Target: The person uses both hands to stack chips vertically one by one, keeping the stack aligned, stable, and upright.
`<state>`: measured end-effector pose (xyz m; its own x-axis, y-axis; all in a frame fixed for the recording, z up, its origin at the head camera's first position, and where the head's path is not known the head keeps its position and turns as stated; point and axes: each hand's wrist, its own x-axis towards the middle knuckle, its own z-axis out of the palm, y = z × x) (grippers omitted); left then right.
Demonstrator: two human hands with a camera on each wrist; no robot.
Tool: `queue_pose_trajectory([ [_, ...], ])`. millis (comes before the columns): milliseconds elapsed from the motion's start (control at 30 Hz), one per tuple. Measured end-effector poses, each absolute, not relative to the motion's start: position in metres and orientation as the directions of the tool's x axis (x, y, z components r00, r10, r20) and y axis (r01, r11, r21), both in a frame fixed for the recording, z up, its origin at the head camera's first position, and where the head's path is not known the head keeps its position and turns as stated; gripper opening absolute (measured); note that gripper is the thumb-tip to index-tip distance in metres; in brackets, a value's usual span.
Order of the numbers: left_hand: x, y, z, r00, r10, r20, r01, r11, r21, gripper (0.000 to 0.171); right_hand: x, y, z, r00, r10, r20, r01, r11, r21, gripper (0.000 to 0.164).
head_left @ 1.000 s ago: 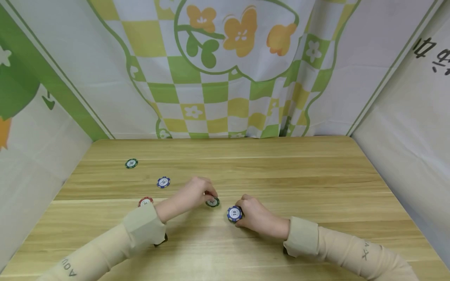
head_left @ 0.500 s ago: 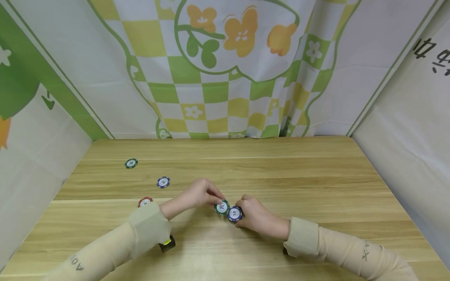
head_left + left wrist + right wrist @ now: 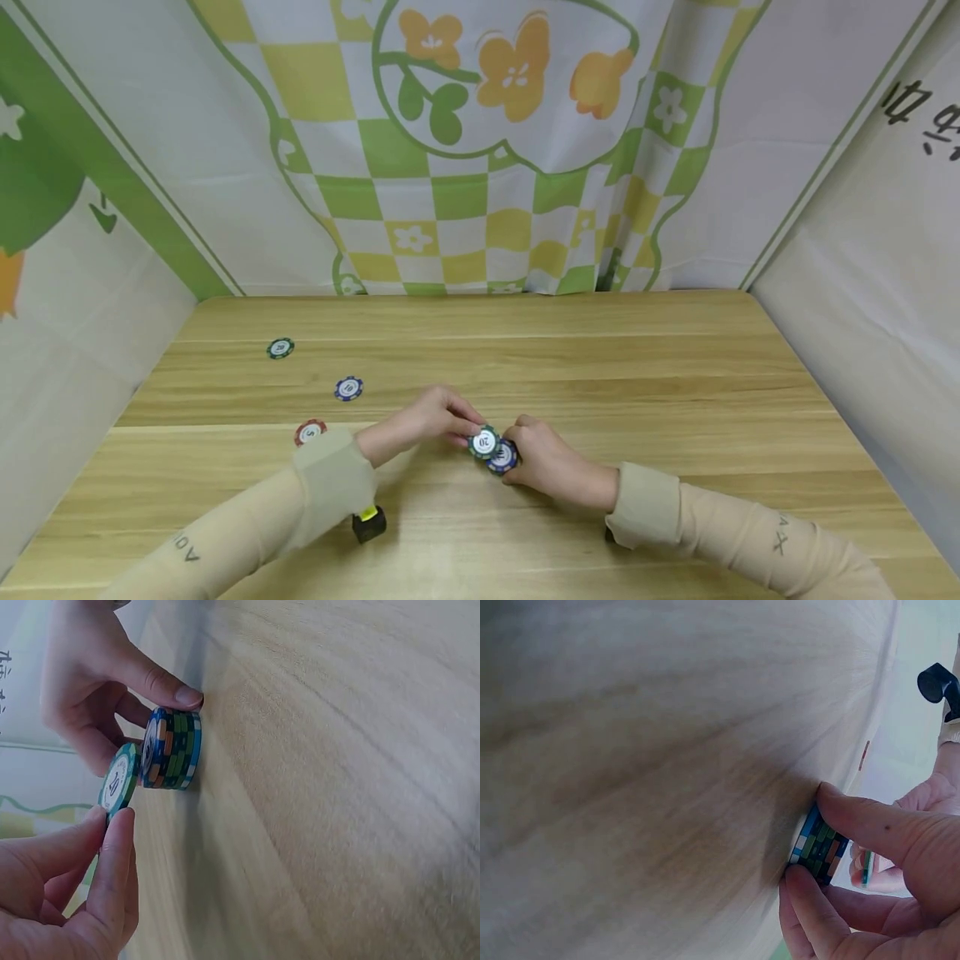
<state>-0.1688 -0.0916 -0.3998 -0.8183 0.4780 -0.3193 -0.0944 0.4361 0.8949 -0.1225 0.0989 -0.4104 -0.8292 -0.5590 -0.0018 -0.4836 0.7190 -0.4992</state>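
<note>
My left hand [image 3: 429, 421] pinches a green poker chip marked 20 [image 3: 483, 442] by its edge between thumb and fingers. The chip overlaps the top of a short stack of poker chips [image 3: 504, 459] in the head view. In the left wrist view that green chip [image 3: 118, 782] is tilted beside the stack's upper face. The stack [image 3: 172, 750] shows a blue chip on top, with green and blue ones below. My right hand [image 3: 551, 462] grips the stack from the right, thumb and fingers on its sides, and the stack [image 3: 819, 844] stands on the table.
A green chip [image 3: 281, 348], a blue chip [image 3: 348, 388] and a red chip [image 3: 310, 432] lie apart on the left of the wooden table [image 3: 637, 358]. The red one sits close to the left sleeve [image 3: 330, 475]. A patterned curtain [image 3: 487, 208] hangs behind the table.
My left hand has lifted the green chip from the table and brought it right, until it overlaps the stack from above. The right hand and the stack have stayed in place.
</note>
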Motion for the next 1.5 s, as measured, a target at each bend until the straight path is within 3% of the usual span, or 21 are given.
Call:
queue_pose_trajectory([
  [300,-0.168,-0.086,-0.407,-0.82,0.465,-0.334,-0.137,0.408,0.903,0.019,-0.124,0.098,-0.409,-0.833,-0.553,-0.031,-0.467,0.731,-0.497,0.034],
  [800,-0.158,-0.071,-0.401,-0.855,0.403,-0.326,-0.109,0.475,0.873,0.011,-0.124,0.1,-0.412,-0.828,-0.561,-0.013,-0.486,0.729,-0.483,0.034],
  [1500,-0.154,-0.068,-0.406,-0.867,0.417,-0.271,-0.036,0.491,0.87,0.007,-0.123,0.099,-0.409,-0.829,-0.559,-0.014,-0.486,0.731,-0.479,0.032],
])
